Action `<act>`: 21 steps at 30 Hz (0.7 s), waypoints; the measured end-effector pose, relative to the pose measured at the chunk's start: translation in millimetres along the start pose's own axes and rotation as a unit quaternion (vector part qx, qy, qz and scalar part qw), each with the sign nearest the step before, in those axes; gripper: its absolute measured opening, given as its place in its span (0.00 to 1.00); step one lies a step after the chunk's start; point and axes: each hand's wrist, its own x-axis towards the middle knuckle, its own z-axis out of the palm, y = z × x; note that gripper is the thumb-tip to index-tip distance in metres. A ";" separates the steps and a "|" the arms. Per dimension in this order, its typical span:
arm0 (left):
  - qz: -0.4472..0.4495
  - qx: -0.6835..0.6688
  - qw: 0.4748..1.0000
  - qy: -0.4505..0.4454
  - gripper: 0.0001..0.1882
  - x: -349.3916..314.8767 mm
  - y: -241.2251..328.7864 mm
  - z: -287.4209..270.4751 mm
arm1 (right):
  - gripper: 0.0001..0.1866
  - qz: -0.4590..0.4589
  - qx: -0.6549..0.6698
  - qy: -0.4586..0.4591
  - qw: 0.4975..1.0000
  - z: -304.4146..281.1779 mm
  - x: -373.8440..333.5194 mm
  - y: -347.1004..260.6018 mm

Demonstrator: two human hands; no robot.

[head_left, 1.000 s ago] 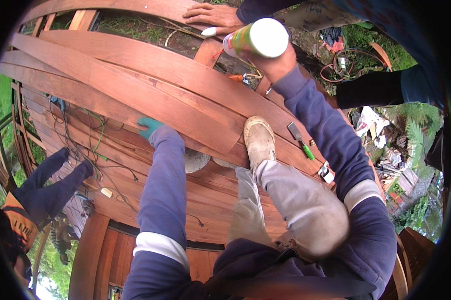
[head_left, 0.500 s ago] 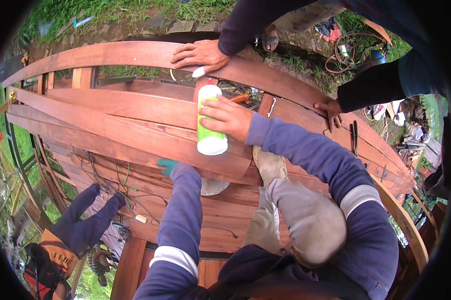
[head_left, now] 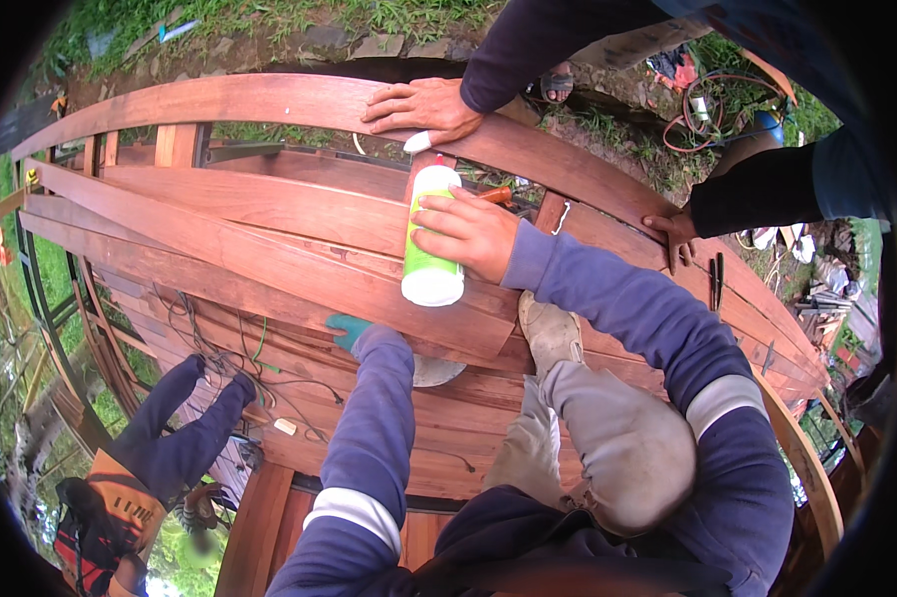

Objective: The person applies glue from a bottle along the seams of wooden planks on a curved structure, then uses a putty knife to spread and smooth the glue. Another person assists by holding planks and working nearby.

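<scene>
My right hand (head_left: 473, 234) wraps round a white squeeze bottle (head_left: 433, 284) with a green label and a red tip. The bottle leans over the reddish wooden planks, its tip toward the far curved plank (head_left: 239, 98). A teal glove covers my left hand (head_left: 348, 331), which is closed at the near edge of a long loose plank (head_left: 309, 267); some of its fingers are hidden. Beyond the bottle, another person's hand (head_left: 428, 109), with a white wrapped fingertip, lies on the curved plank. That person's other hand (head_left: 675, 237) touches it farther right.
An orange-handled tool (head_left: 495, 195) lies in the gap behind my right hand. Dark bars (head_left: 716, 282) rest on the planking at right. Cables (head_left: 259, 383) trail over the lower boards. A person in an orange top (head_left: 130, 497) is at lower left. My shoe (head_left: 548, 333) stands on the wood.
The whole view has shifted slightly, so the planks and hands appear farther right. My right hand keeps its hold on the bottle, and my left stays at the plank's edge.
</scene>
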 end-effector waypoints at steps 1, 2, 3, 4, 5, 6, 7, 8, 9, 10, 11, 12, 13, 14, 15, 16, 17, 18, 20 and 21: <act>-0.020 -0.027 0.999 0.004 0.32 -2.2 4.1 -0.6 | 0.23 0.002 0.003 0.002 1.000 -0.8 0.9 0.0; -0.036 -0.041 0.998 0.003 0.32 -4.4 6.6 -1.2 | 0.22 0.005 0.007 0.003 1.000 -1.3 1.5 -0.2; -0.037 -0.037 0.999 0.007 0.31 -6.3 7.9 -1.3 | 0.22 0.001 0.003 0.007 1.000 -1.9 2.1 -0.2; -0.034 -0.022 0.999 0.006 0.31 -7.5 8.0 -1.9 | 0.22 -0.002 -0.002 0.012 1.000 -2.4 2.5 -0.4; -0.023 0.007 1.000 0.010 0.31 -8.9 6.5 -1.7 | 0.22 -0.006 -0.006 0.017 1.000 -2.8 2.7 -0.7; 0.023 0.116 0.993 0.014 0.30 -9.0 4.8 -2.1 | 0.22 -0.002 0.000 0.011 1.000 -3.0 2.8 -1.1; 0.076 0.237 0.968 0.023 0.30 -9.7 1.3 -1.6 | 0.21 0.003 0.007 0.005 1.000 -3.0 2.6 -1.9; 0.105 0.372 0.922 0.013 0.31 -9.3 -2.0 -1.4 | 0.21 0.009 0.017 0.001 1.000 -2.8 2.4 -2.6; 0.088 0.244 0.966 0.019 0.33 -7.3 -4.7 -1.3 | 0.21 0.008 0.015 -0.002 1.000 -2.4 2.4 -3.4; 0.049 0.128 0.991 0.006 0.35 -4.2 -7.0 -1.2 | 0.21 0.006 0.014 -0.002 1.000 -1.9 2.2 -4.3; 0.049 0.095 0.994 -0.005 0.36 -1.9 -10.3 -0.6 | 0.21 0.004 0.013 -0.003 1.000 -1.5 2.4 -4.9; 0.047 0.148 0.988 0.003 0.38 2.2 -12.7 -0.5 | 0.21 0.004 0.019 0.001 1.000 -1.2 2.4 -5.9; 0.084 0.281 0.956 0.011 0.38 5.4 -16.1 0.9 | 0.22 0.002 0.023 0.005 1.000 -1.2 2.6 -6.1; 0.117 0.410 0.905 0.013 0.39 9.8 -19.0 1.8 | 0.22 0.004 0.030 0.011 0.999 -1.3 2.6 -6.6; 0.118 0.407 0.905 0.016 0.39 14.3 -22.3 1.9 | 0.22 -0.002 0.039 0.016 0.999 -1.7 2.9 -6.9; 0.118 0.405 0.907 0.009 0.39 19.2 -25.0 3.2 | 0.23 -0.002 0.048 0.022 0.999 -2.3 3.0 -6.8; 0.126 0.400 0.908 0.005 0.39 23.9 -27.9 4.4 | 0.23 -0.002 0.059 0.031 0.998 -3.0 3.1 -6.6; 0.112 0.353 0.929 0.001 0.39 27.9 -30.8 5.3 | 0.24 -0.002 0.060 0.033 0.998 -3.8 3.0 -6.6; 0.088 0.264 0.961 0.003 0.39 33.1 -34.6 6.4 | 0.24 -0.004 0.072 0.044 0.996 -5.2 3.4 -7.5; 0.115 0.294 0.949 0.015 0.39 34.1 -35.2 6.3 | 0.25 0.000 0.077 0.047 0.996 -5.9 3.5 -8.3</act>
